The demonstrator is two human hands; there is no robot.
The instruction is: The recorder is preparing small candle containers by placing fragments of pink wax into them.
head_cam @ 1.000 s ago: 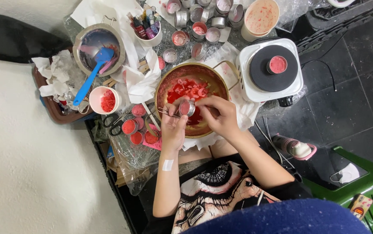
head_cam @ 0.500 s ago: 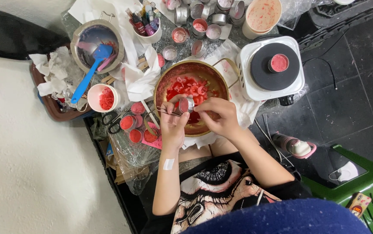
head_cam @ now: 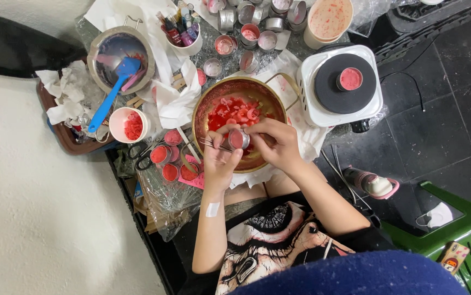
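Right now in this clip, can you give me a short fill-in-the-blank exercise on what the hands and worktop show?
1. Both hands hold a small round tin over the ____ bowl of red chunks.
2. The spatula in the grey pot is ____.
3. One small red-filled tin sits on the white ____.

Missing words: copper; blue; hotplate

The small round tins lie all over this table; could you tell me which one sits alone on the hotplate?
The pink-filled tin at the centre of the black disc on the white hotplate. The other tins lie on the table, apart from one held in both hands.
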